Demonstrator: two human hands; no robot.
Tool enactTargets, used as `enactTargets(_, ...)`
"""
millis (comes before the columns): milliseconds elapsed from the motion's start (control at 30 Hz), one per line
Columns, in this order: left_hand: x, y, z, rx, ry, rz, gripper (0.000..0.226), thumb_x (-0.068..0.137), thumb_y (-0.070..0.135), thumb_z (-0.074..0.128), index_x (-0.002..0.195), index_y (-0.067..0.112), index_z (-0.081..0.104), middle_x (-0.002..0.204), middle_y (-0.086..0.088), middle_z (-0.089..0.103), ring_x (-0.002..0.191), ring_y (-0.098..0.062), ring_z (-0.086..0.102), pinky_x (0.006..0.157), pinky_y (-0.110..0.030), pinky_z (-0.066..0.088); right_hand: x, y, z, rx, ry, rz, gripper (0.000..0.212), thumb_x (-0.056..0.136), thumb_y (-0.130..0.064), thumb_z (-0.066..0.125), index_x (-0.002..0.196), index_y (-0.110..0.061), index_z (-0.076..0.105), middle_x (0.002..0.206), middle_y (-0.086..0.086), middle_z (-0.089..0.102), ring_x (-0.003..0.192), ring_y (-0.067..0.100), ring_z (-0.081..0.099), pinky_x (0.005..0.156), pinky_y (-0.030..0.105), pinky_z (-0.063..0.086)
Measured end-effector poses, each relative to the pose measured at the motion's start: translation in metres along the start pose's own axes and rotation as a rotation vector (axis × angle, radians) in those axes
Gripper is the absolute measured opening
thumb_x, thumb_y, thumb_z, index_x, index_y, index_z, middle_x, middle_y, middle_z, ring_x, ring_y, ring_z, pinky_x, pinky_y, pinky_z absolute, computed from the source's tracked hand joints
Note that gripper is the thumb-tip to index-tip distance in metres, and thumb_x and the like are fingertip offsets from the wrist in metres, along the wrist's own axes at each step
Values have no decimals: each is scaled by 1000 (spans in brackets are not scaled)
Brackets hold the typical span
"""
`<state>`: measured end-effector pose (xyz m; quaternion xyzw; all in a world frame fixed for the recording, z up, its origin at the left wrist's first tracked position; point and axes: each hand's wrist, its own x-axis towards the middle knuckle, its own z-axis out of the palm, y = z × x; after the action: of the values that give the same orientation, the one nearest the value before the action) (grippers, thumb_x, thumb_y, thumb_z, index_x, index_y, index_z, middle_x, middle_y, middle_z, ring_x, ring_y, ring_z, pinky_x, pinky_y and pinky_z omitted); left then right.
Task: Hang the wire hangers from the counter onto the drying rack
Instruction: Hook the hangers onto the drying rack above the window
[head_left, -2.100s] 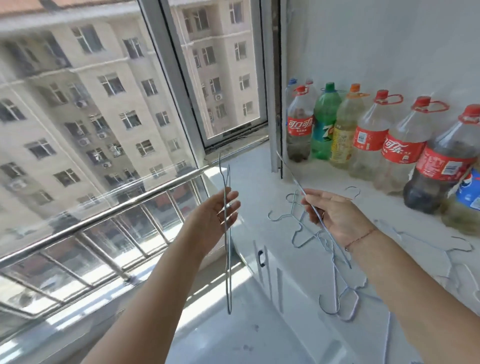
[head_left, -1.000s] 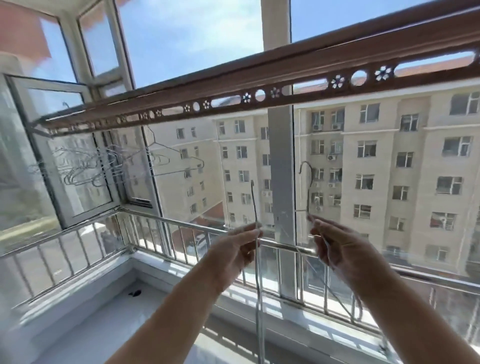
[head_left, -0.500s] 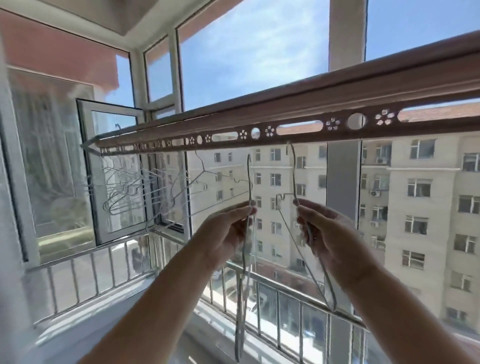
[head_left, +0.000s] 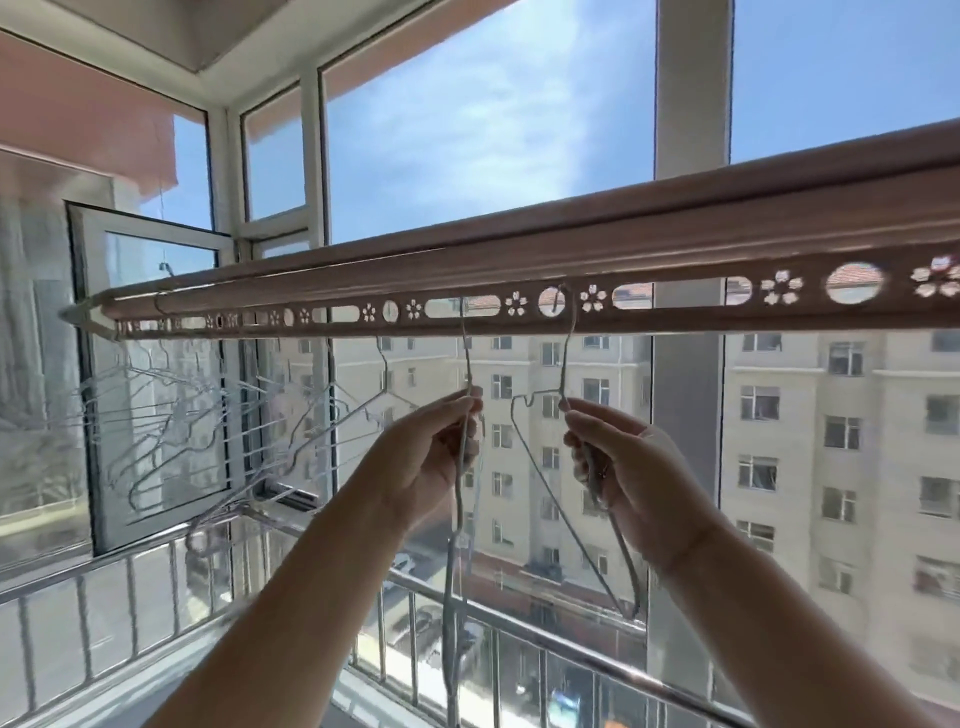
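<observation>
We record two hands and two wire hangers in hand, one each. The left hand pinches the neck of the left hanger between thumb and curled fingers. This hanger is seen edge-on, hanging down past the wrist, with its hook reaching up to a long slot in the drying rack. We cannot tell whether that hook has caught. The right hand grips the right hanger just below the neck with its fingers closed round the wire. The hook of that hanger sits in a round hole of the rack, and its body slopes down to the right of the wrist. The rack is one long brownish bar across the view, pierced along its lower strip with round holes, slots and flower cut-outs. One single hanger hangs from it just left of the hands. Further left is a dense cluster of hung hangers, too tangled to count. The room is a glazed balcony with white window frames. One window sash stands open inward at the left, and a metal railing runs along the glass. Outside we note pale apartment blocks under blue sky with thin cloud.
</observation>
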<state>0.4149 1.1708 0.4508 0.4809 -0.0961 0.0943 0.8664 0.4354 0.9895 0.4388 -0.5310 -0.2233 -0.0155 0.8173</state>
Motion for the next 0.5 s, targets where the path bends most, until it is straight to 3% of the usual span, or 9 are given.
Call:
enactTargets(100, 15, 3, -10, -16, -46, -24, 27, 72, 5, 61, 98, -1, 64, 70, -4, 60, 54, -9, 52, 48, -16, 45, 4, 8, 3, -36, 56, 4, 22, 83, -5, 61, 103, -6, 68, 64, 1, 61, 55, 6, 49, 57, 17, 38)
enactTargets(233, 30, -3, -26, 21, -48, -59, 15, 87, 2, 53, 97, 0, 64, 71, -4, 62, 59, -11, 50, 49, -18, 45, 4, 20, 7, -49, 136, 13, 20, 83, -5, 60, 101, -6, 68, 63, 0, 61, 53, 5, 51, 52, 15, 40)
enactTargets(500, 32, -10, -53, 29, -116, -77, 15, 87, 10, 55, 94, -1, 63, 70, -3, 62, 57, -9, 55, 57, -19, 46, -1, 31, 10, -84, 197, -15, 20, 85, -16, 60, 99, -5, 67, 70, 4, 59, 55, 8, 49, 52, 18, 39)
